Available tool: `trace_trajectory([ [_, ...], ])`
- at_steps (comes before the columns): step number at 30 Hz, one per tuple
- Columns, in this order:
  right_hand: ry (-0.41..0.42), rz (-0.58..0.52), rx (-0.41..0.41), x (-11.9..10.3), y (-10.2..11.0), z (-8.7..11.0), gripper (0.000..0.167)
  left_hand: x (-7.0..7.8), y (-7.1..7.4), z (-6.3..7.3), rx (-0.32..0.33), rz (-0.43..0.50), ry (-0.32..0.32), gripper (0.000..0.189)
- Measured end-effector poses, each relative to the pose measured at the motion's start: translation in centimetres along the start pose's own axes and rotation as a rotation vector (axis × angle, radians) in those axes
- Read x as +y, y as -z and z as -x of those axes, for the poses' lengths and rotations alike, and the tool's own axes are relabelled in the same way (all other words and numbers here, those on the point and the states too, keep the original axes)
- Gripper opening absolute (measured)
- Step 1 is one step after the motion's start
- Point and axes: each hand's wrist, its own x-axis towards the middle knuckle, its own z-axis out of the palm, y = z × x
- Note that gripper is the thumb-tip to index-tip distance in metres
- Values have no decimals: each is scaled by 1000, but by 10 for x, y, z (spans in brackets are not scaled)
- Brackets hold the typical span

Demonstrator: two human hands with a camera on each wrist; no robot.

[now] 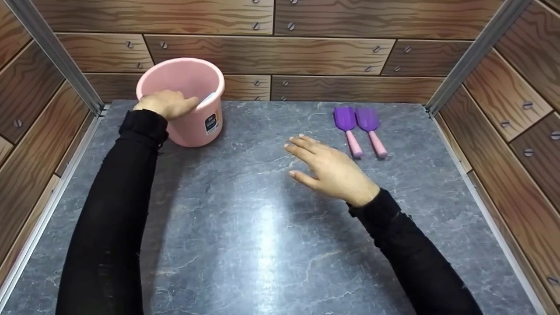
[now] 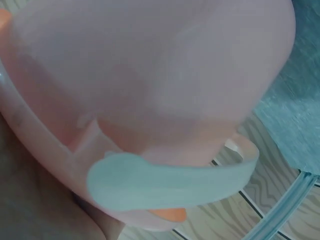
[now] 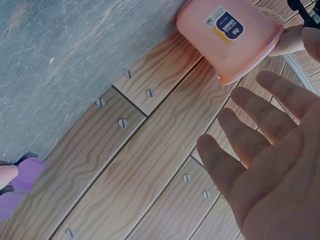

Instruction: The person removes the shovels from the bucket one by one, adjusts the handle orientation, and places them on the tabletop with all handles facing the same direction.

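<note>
A pink bucket [image 1: 194,129] with a dark label on its side is at the table's back left. My left hand [image 1: 168,105] grips its near rim; the fingers that reach over the rim are hidden in the head view. The left wrist view shows the bucket's pale curved handle [image 2: 170,186] close to that hand. Over the middle of the table my right hand [image 1: 334,169] is held with its fingers spread and straight, holding nothing. Beyond it, two small purple shovels, a left one [image 1: 345,118] and a right one [image 1: 367,119], lie side by side with pink grips toward me.
Wood-patterned panels [image 1: 267,54] wall in the back and both sides. Metal rails run up the back corners, including a left rail [image 1: 57,57]. The grey marbled tabletop [image 1: 245,197] carries a bright light reflection.
</note>
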Motion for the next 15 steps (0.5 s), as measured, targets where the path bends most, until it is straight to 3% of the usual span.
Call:
trace_trajectory([
  [8,-19,-7,-11,4,2,1,70,-14,-5,-3,92,1,-66,81],
  [15,-24,-15,-17,4,3,2,70,-24,-7,-3,205,45,-122,56],
])
